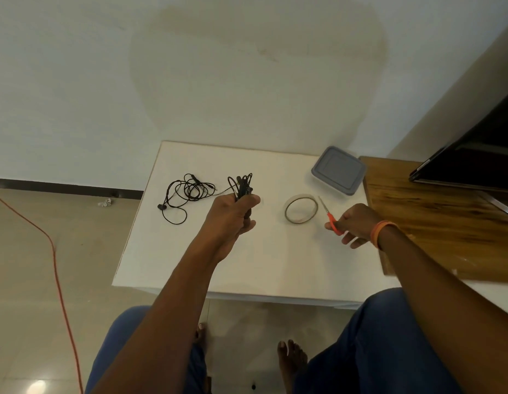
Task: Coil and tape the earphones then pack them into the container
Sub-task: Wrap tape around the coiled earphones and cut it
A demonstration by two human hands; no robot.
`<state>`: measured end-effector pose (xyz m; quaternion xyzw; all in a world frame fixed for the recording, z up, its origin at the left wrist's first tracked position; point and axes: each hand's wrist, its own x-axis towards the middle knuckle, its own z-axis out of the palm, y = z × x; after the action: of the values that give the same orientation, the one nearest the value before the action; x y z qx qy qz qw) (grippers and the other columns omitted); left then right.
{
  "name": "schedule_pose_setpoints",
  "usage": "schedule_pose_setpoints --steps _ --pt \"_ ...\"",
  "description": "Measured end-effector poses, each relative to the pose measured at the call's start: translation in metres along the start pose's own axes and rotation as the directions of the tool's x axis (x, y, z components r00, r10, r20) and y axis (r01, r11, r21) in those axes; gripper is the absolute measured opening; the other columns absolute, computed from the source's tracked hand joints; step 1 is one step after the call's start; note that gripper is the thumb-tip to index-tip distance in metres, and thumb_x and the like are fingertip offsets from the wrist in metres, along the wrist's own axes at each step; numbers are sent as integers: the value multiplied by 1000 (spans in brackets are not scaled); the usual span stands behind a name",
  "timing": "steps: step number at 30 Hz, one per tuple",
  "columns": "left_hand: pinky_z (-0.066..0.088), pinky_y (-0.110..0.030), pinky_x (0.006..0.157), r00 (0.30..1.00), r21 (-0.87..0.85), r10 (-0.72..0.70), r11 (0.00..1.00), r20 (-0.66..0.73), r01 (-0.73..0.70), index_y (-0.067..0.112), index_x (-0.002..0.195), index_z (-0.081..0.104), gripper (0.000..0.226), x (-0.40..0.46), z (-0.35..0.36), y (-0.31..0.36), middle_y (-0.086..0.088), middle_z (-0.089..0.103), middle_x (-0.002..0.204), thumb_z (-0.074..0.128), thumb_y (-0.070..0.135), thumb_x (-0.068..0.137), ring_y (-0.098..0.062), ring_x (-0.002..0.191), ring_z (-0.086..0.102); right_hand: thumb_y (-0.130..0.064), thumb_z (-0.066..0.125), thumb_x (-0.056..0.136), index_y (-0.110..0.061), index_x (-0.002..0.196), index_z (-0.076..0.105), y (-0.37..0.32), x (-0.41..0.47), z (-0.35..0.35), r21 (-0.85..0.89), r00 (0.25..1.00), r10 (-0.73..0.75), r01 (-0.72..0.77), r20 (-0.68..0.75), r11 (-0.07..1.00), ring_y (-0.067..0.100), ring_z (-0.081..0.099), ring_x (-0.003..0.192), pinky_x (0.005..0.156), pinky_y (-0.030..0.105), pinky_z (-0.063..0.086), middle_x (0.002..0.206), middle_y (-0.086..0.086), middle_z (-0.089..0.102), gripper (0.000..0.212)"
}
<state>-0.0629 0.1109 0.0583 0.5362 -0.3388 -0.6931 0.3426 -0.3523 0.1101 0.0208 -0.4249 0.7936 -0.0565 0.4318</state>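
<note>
Coiled black earphones (pixel 241 185) sit gripped in your left hand (pixel 232 217); your right hand (pixel 353 224) holds orange-handled scissors (pixel 329 216); taping and packing the lidded grey container (pixel 338 169) remain.

Coiled black earphones (pixel 241 184) bunched upright, tape roll (pixel 301 209) flat, grey-lidded container (pixel 338 170) closed

Light's soft & even, room fairly bright, no hard shadows; only faint ones under my arms on the white table (pixel 275 166). Glare spot on the floor tile (pixel 38 386) bottom left. Wide-angle lens bends wall & table edges. My forearms up close look a bit soft, pic slightly grainy.
</note>
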Motion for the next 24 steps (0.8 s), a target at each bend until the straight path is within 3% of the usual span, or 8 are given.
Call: schedule_pose_setpoints --steps 4,7,9,12,17,19,21,24 --pt "51 -48 99 1000 9 -15 1000 14 15 15 80 45 21 3 4 -4 9 31 52 61 15 93 -11 43 26 -42 77 79 1 89 65 32 16 -6 -21 989 145 -145 -12 989 26 63 88 65 36 58 91 12 66 45" --pt "53 -49 97 998 -18 -38 999 44 39 16 76 46 23 7 11 -6 7 29 54 60 14 93 -12 45 23 -34 76 81 -1 88 65 45 23 -11 -81 980 179 -186 -82 979 23 65 74 58 33 55 81 11 68 36" --pt "54 -50 95 997 -30 -51 998 58 52 16 77 46 22 8 14 -8 6 28 55 60 13 94 -12 46 22 -29 70 86 -3 90 68 41 23 -12 -313 983 113 -153 -144 937 22 69 67 56 29 54 76 9 70 26" --pt "55 -51 93 995 -8 -65 998 78 66 15 77 47 21 11 24 -11 6 29 54 59 13 94 -11 44 24 -29 68 88 -4 116 60 33 22 -7 -635 966 -67 -112 -251 765 26 66 102 82 30 52 113 13 67 38" --pt "56 -48 90 993 10 -73 997 93 73 15 76 48 22 13 32 -14 8 32 51 59 13 95 -10 42 26 -22 69 88 -5 117 58 26 25 4 -746 967 -151 -55 -205 663 27 64 109 88 29 51 119 14 64 35" --pt "57 -45 88 991 -6 -83 996 102 84 15 77 49 21 13 31 -14 7 31 52 59 13 95 -11 43 24 -22 70 87 -4 115 60 26 26 1 -701 974 -114 -59 -198 710 28 65 105 87 31 53 115 14 66 35" --pt "56 -40 81 990 4 -91 996 104 91 17 75 50 22 14 29 -13 6 30 55 60 14 94 -12 46 24 -20 74 81 -4 104 66 20 24 -3 -511 982 -44 -57 -184 858 29 69 92 81 37 58 100 15 70 29" --pt "42 -32 62 989 63 -86 995 118 79 18 75 46 24 16 23 -12 3 29 59 62 15 92 -14 49 22 -17 75 81 -8 91 72 -1 6 -2 -77 948 -236 225 -215 971 27 69 89 79 39 59 91 11 72 14"
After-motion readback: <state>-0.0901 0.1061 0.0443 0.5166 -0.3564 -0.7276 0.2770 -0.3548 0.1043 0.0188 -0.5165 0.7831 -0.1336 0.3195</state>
